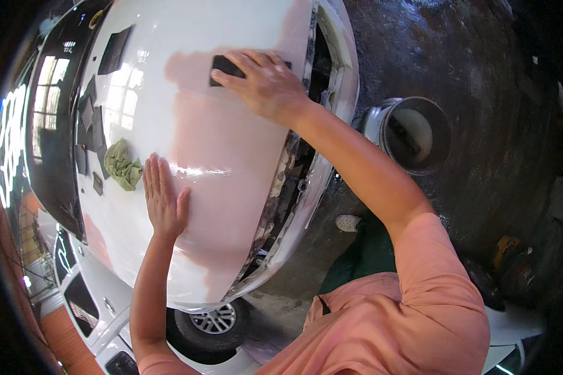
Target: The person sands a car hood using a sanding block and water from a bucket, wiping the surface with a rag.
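Observation:
A white car hood (213,134) with pinkish patches spans the middle of the head view. My right hand (266,84) presses a black rectangular pad (219,63) onto the upper pink patch near the hood's right edge, fingers draped over it. Lower and to the left, my left hand (164,197) lies flat on the hood, holding nothing, fingers stretched out. Just left of it sits a crumpled green cloth (124,165), beside several dark sheet pieces (96,128); another dark piece (112,50) lies farther up.
A dark windshield (56,106) borders the hood at left. At right, an open gap (297,159) runs along its edge, with a bucket (441,131) of murky liquid on the dark floor (481,187) beyond. A wheel (213,322) and another white vehicle (94,294) appear below.

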Demonstrator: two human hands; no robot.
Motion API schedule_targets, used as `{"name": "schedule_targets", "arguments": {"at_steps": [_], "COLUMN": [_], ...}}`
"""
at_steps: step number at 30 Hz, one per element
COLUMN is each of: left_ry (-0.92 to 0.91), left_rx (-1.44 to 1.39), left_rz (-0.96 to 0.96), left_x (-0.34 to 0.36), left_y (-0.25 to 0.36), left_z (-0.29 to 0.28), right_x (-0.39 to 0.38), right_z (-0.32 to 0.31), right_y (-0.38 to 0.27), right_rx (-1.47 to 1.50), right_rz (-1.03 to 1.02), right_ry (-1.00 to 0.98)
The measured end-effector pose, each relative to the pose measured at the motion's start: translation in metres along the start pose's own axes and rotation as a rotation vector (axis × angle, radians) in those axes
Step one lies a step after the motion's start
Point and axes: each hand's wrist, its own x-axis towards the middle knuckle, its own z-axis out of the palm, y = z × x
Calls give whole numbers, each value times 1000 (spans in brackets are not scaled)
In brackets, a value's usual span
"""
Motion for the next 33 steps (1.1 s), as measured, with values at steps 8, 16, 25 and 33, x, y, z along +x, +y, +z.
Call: {"name": "schedule_targets", "arguments": {"at_steps": [8, 16, 25, 33], "left_ry": [-16, 10, -3, -136], "left_rx": [34, 13, 19, 105], "left_rz": [-13, 25, 12, 98], "left_x": [-12, -3, -14, 37], "left_y": [-3, -3, -4, 26], "left_z": [-5, 0, -5, -14], "right_x": [-123, 32, -118, -238], "right_z": [-31, 31, -25, -128], "right_y": [-6, -54, -36, -16], "right_rx": [93, 39, 103, 74], "right_rz": [42, 56, 134, 395], "right_ry": [-50, -50, -19, -142]}}
